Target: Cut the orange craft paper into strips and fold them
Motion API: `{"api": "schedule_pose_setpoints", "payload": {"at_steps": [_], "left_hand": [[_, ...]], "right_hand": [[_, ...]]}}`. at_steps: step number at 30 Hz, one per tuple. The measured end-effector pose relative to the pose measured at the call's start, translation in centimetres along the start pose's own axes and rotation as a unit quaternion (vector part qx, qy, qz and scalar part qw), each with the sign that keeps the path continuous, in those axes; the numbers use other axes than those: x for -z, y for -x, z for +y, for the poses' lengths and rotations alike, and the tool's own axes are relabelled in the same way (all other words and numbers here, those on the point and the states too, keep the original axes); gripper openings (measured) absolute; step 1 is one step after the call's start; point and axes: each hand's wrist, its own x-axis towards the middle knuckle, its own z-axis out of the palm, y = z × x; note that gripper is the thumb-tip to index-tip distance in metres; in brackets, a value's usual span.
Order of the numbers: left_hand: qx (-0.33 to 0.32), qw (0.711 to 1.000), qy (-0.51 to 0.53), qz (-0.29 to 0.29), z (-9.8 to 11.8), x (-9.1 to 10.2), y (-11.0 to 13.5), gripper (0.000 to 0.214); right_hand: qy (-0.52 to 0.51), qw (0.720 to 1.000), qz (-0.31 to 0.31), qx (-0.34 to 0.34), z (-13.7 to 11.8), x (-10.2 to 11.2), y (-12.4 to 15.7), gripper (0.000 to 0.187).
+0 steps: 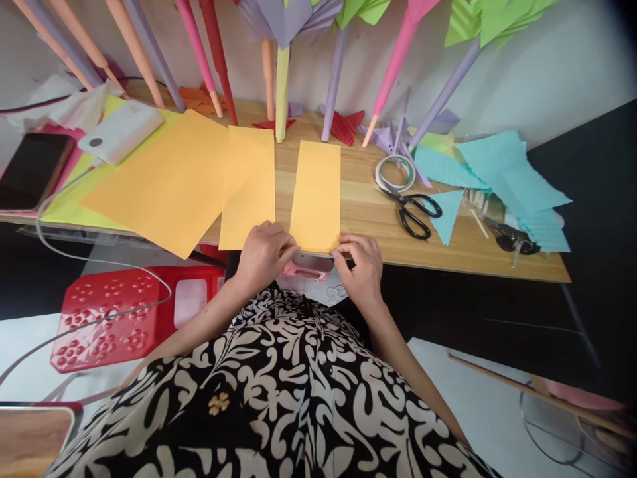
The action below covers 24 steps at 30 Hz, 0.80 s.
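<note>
A narrow strip of orange-yellow paper (316, 192) lies flat at the front edge of the wooden table (358, 199). My left hand (266, 251) pinches its near left corner between thumb and fingers. At the near right corner, my right hand (361, 265) pinches the same strip. The strip's near edge appears slightly turned up between both hands. Left of it lie another piece of orange-yellow paper (249, 192) and a larger sheet (164, 179), which overlap. Black-handled scissors (413, 212) and a roll of tape (395, 174) rest to the right.
Rolled paper stems and folded paper flowers (283, 20) lean on the wall behind. Turquoise paper pieces (512, 179) and sunglasses (517, 240) are at the right. A white power bank (122, 131) with a cable and a phone (34, 169) lie left. Below stands a red plastic stool (109, 318).
</note>
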Motion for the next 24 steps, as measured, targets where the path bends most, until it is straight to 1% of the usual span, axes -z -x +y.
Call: {"api": "schedule_pose_setpoints", "payload": {"at_steps": [3, 8, 14, 19, 22, 24], "left_hand": [[0.002, 1.0, -0.006, -0.003, 0.0, -0.1, -0.1, 0.022], [-0.003, 0.999, -0.031, 0.01, 0.1, -0.2, -0.3, 0.025], [-0.012, 0.999, -0.035, -0.001, 0.1, 0.1, -0.7, 0.027], [-0.021, 0.998, -0.066, 0.001, 0.1, -0.1, -0.8, 0.023], [-0.026, 0.996, -0.084, 0.028, 0.7, 0.2, -0.5, 0.014], [-0.057, 0.994, -0.069, 0.061, 1.4, 0.6, -0.2, 0.009]], "right_hand": [[0.007, 1.0, -0.004, -0.007, -0.1, 0.0, 0.0, 0.012], [0.02, 1.0, -0.004, -0.007, -0.3, -0.2, -0.1, 0.012], [0.025, 1.0, -0.004, -0.016, -0.4, -0.4, 0.0, 0.01], [0.035, 0.999, -0.005, -0.022, -0.4, -0.6, 0.0, 0.009], [0.041, 0.999, -0.001, -0.021, -0.5, -0.7, 0.0, 0.01], [0.04, 0.999, 0.001, -0.022, -0.5, -0.7, -0.1, 0.011]]}}
